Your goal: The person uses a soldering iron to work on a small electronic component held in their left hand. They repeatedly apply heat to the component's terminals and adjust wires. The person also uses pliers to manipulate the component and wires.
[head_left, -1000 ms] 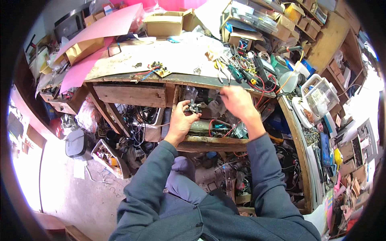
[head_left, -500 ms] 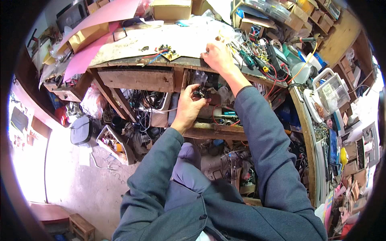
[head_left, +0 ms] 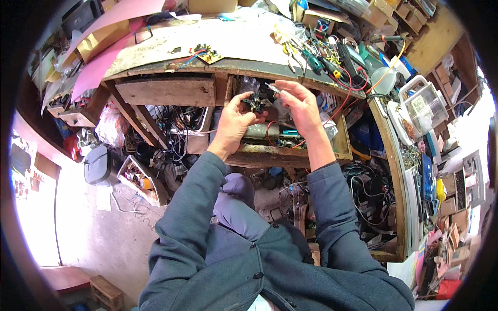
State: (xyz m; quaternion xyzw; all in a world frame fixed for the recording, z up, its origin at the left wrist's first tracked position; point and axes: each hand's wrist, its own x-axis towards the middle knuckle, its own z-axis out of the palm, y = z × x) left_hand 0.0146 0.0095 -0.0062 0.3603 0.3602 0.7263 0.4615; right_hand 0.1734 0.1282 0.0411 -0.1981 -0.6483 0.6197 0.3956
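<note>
My left hand (head_left: pixel 232 126) is closed on a small black part with an uneven outline (head_left: pixel 254 103), pinched between thumb and fingers over the open drawer. Close by on its right, my right hand (head_left: pixel 302 110) grips a thin, silvery piece (head_left: pixel 272 88) at its fingertips. That piece points toward the black part; whether the two touch I cannot tell, and its kind is too small to make out. On the bench beyond lies a small yellowish circuit board (head_left: pixel 208 55) with red and blue wires.
Beneath my hands is the open wooden drawer (head_left: pixel 290 158), holding a teal item and red wire. Pliers, cables and a teal-handled tool (head_left: pixel 312 62) crowd the bench's right side. A white bin (head_left: pixel 142 179) and a black container (head_left: pixel 102 165) stand on the floor at left.
My right hand has come back from the bench top toward my left hand, now with the silvery piece in its fingers. My left hand still holds the black part. The view has shifted slightly.
</note>
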